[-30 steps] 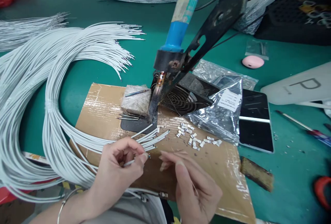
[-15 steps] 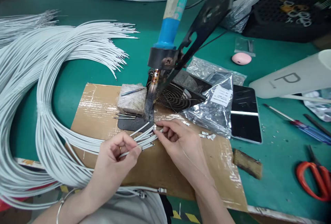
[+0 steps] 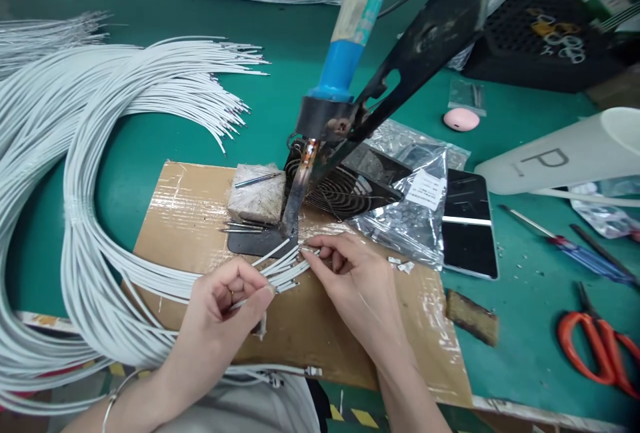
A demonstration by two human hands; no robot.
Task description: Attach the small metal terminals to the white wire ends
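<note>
My left hand (image 3: 230, 303) is closed, thumb and forefinger pinching a white cable from the bundle of white cables (image 3: 155, 271) that fans across the cardboard sheet (image 3: 320, 333). Close by on the right, my right hand (image 3: 353, 273) has thumb and forefinger nearly together at the cable ends; what sits between the tips is too small to make out. Just above the cable ends, the tip of a blue-handled soldering iron (image 3: 305, 173) points down at a dark plate (image 3: 250, 242). A small pale piece (image 3: 261, 327) lies below my left fingers.
Behind the iron's tip stand a whitish block (image 3: 256, 194) and a black fan (image 3: 345, 189). Small white connectors (image 3: 404, 265) lie right of my right hand, near a clear plastic bag (image 3: 420, 219) and a phone (image 3: 470, 229). Orange-handled scissors (image 3: 595, 346) and a screwdriver (image 3: 570, 243) are farther right.
A small white piece at my right fingertips is no longer distinct. The pale piece under my left hand has come into sight. The soldering iron appears slightly farther right; the view has shifted a little.
</note>
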